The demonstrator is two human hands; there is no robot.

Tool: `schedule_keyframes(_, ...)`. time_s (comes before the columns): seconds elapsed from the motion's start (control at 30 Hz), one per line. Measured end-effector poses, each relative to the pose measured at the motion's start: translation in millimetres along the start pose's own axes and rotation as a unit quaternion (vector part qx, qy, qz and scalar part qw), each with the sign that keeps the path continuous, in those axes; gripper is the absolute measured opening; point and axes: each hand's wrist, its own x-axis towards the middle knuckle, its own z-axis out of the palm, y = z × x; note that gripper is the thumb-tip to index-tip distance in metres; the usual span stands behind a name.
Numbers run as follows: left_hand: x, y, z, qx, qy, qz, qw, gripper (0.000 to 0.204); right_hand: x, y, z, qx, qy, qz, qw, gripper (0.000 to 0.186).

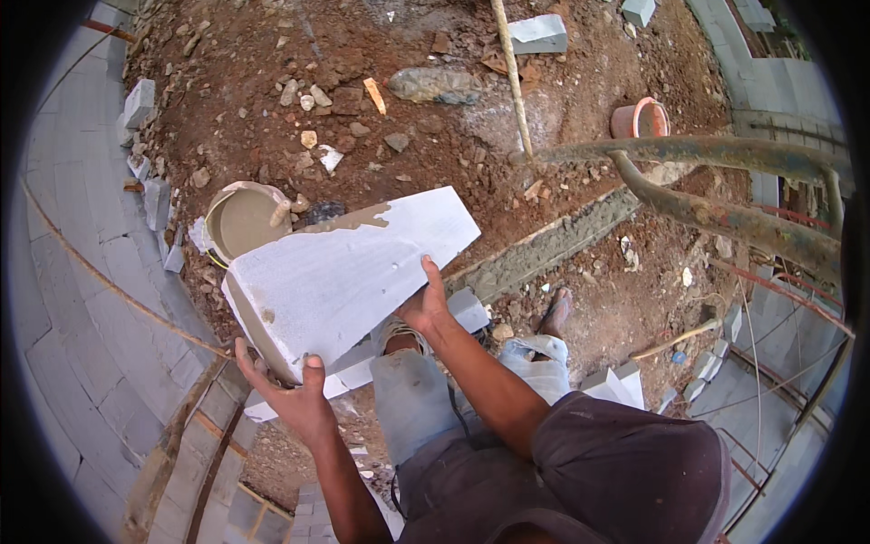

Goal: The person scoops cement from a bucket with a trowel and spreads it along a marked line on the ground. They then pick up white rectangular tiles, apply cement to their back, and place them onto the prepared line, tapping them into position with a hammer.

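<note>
I hold a large white block [349,276], tilted, with grey-brown patches of mortar on its far edge and near end. My left hand [290,394] is closed on the block's lower left end, thumb on its face. My right hand [426,304] grips its near edge toward the right end, thumb on the face and the other fingers mostly hidden underneath. Just beyond the block's left end sits a bucket of grey mortar [246,229] with a tool handle at its rim. Another white block [349,383] lies lower down, partly hidden under the held one.
A low mortar strip [544,254] crosses the rubble-strewn dirt. Rusty metal tubes [707,213] reach in from the right, beside an upright pole [507,63] and a red bucket [639,121]. Block walls [82,299] with leaning bars flank both sides. My feet [557,308] stand below.
</note>
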Motion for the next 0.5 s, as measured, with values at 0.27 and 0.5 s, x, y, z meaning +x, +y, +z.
schedule_keyframes(0.27, -62, -109, 62, -0.15, -0.047, -0.317, 0.935, 0.095, -35, -114, -95, -0.186, 0.201, -0.123, 0.954, 0.094)
schedule_keyframes(0.5, -124, -178, 174, -0.166, -0.152, -0.483, 0.846, 0.115, -8, -237, -156, -0.252, 0.322, -0.288, 0.866, 0.113)
